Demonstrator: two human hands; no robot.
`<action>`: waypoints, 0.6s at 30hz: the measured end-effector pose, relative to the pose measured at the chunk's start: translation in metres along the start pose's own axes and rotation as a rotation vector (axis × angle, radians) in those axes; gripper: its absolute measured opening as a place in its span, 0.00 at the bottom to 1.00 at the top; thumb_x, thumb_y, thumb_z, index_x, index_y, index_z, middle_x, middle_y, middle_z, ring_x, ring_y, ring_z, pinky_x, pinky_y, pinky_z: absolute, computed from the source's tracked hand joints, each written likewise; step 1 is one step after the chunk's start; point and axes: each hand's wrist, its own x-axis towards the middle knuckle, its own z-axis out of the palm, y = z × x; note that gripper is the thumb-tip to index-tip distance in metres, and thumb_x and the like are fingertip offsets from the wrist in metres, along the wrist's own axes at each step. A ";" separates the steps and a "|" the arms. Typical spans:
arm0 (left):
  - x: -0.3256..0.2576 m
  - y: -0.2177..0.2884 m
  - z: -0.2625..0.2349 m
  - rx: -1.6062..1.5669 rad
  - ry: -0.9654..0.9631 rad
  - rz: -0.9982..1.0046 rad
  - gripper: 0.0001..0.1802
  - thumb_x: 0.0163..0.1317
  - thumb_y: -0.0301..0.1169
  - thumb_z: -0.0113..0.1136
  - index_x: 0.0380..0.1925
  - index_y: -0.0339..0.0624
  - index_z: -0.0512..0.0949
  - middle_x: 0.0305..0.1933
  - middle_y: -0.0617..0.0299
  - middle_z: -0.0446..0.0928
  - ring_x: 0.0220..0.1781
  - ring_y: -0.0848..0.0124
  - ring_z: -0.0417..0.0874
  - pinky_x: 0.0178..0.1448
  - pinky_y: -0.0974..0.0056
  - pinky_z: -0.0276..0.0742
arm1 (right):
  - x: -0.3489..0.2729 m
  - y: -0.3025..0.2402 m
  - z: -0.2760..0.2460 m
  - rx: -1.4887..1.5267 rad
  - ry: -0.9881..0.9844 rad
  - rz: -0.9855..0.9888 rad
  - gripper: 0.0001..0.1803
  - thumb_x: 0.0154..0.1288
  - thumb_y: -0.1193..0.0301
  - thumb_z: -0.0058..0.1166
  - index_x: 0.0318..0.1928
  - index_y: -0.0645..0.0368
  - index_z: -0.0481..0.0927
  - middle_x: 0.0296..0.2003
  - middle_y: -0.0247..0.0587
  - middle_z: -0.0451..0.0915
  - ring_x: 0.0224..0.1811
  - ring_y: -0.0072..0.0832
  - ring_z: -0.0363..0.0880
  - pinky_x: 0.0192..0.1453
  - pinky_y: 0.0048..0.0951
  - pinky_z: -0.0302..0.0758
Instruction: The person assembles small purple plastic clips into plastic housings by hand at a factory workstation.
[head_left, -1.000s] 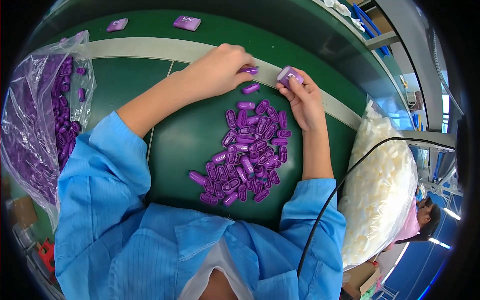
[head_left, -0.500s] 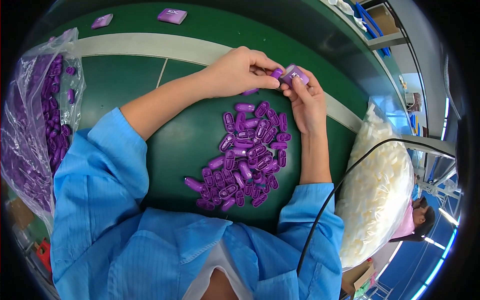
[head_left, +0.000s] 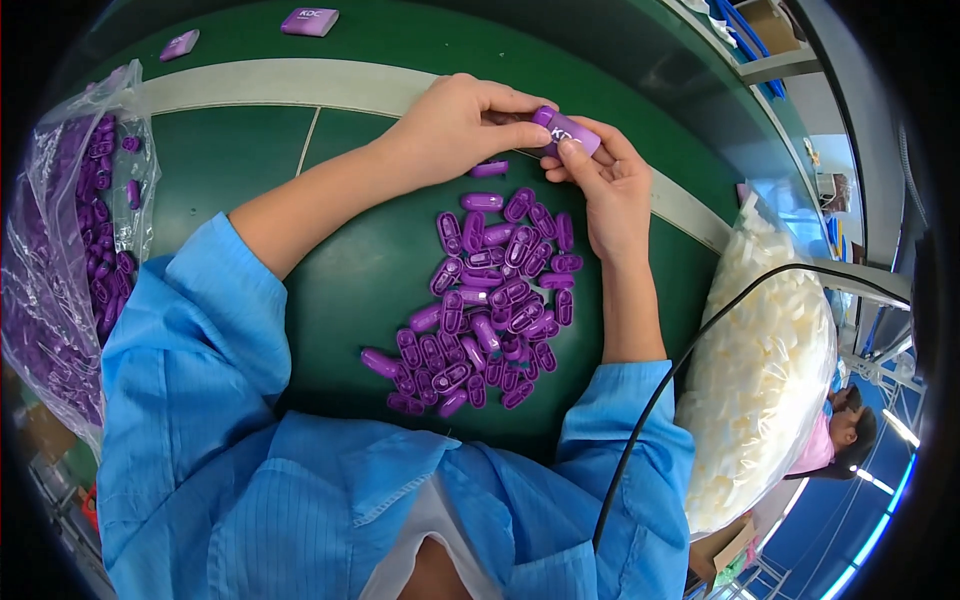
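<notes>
Above the far side of the green work surface, my right hand (head_left: 615,195) grips a small purple case (head_left: 578,134) with white print, thumb across its face. At the case's left end sits a darker purple oval cap (head_left: 543,116), pinched by the fingers of my left hand (head_left: 462,128). Cap and case touch; whether the cap is fully seated cannot be seen. Nearer to me lies a loose heap of matching purple caps (head_left: 485,300), some showing their hollow side, others their smooth back. One single cap (head_left: 489,169) rests just below my left fingers.
Two purple cases (head_left: 310,21) (head_left: 180,45) lie on the green strip past the pale rail (head_left: 270,85). A clear bag of purple caps (head_left: 60,250) stands left, a bulging bag of white pieces (head_left: 760,370) right. A black cable (head_left: 640,420) crosses my right sleeve.
The purple cap, held apart from the case's end before, is now against it. Both hands have come together and shifted slightly left; the view has moved a little too.
</notes>
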 end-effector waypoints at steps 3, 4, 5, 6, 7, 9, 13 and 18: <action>0.000 -0.009 0.002 0.067 0.043 0.114 0.15 0.52 0.32 0.62 0.39 0.35 0.79 0.30 0.59 0.80 0.30 0.79 0.78 0.34 0.74 0.73 | -0.003 -0.001 0.003 -0.014 0.014 -0.044 0.14 0.58 0.80 0.52 0.45 0.70 0.71 0.36 0.45 0.77 0.33 0.24 0.78 0.38 0.20 0.76; 0.000 -0.011 0.002 0.014 0.041 0.118 0.14 0.52 0.32 0.62 0.38 0.36 0.79 0.27 0.59 0.80 0.26 0.78 0.77 0.32 0.73 0.72 | -0.004 0.000 0.003 -0.013 0.018 -0.044 0.14 0.58 0.81 0.52 0.45 0.71 0.71 0.36 0.45 0.77 0.33 0.24 0.78 0.39 0.21 0.77; 0.000 -0.009 0.001 0.015 0.046 0.121 0.14 0.52 0.32 0.62 0.38 0.36 0.79 0.27 0.59 0.80 0.26 0.78 0.77 0.32 0.73 0.72 | -0.005 0.000 0.002 -0.010 0.023 -0.044 0.14 0.57 0.81 0.53 0.45 0.71 0.71 0.37 0.46 0.77 0.34 0.25 0.78 0.39 0.21 0.77; 0.000 -0.006 -0.001 0.019 0.012 0.058 0.14 0.52 0.32 0.62 0.37 0.35 0.79 0.26 0.59 0.80 0.25 0.78 0.77 0.31 0.73 0.72 | -0.006 -0.001 0.002 -0.012 0.018 -0.046 0.14 0.57 0.81 0.53 0.45 0.71 0.71 0.37 0.46 0.77 0.34 0.25 0.78 0.39 0.21 0.77; 0.000 -0.003 -0.002 0.024 -0.021 -0.006 0.14 0.52 0.32 0.62 0.37 0.35 0.79 0.25 0.59 0.80 0.24 0.78 0.77 0.30 0.73 0.73 | -0.006 -0.002 0.001 -0.002 0.014 -0.033 0.14 0.57 0.81 0.53 0.45 0.71 0.71 0.37 0.46 0.78 0.35 0.25 0.78 0.40 0.22 0.77; -0.001 0.001 -0.003 0.021 -0.026 -0.015 0.14 0.52 0.33 0.62 0.37 0.36 0.80 0.25 0.58 0.80 0.23 0.78 0.77 0.29 0.73 0.72 | -0.006 -0.003 0.000 0.007 0.008 -0.017 0.15 0.57 0.82 0.53 0.45 0.71 0.71 0.37 0.47 0.78 0.35 0.26 0.78 0.41 0.22 0.77; -0.006 0.002 0.000 0.179 0.037 0.128 0.13 0.53 0.34 0.61 0.34 0.34 0.80 0.24 0.56 0.79 0.22 0.73 0.78 0.28 0.71 0.73 | -0.005 -0.005 0.003 -0.009 0.002 -0.031 0.14 0.56 0.81 0.54 0.45 0.71 0.72 0.36 0.47 0.78 0.34 0.26 0.79 0.41 0.22 0.77; -0.020 0.008 0.015 0.787 0.160 0.455 0.12 0.53 0.29 0.58 0.35 0.33 0.75 0.27 0.52 0.76 0.26 0.60 0.78 0.30 0.63 0.75 | -0.010 -0.008 0.010 -0.151 0.036 -0.093 0.13 0.56 0.81 0.54 0.44 0.71 0.73 0.35 0.45 0.78 0.34 0.25 0.79 0.40 0.21 0.77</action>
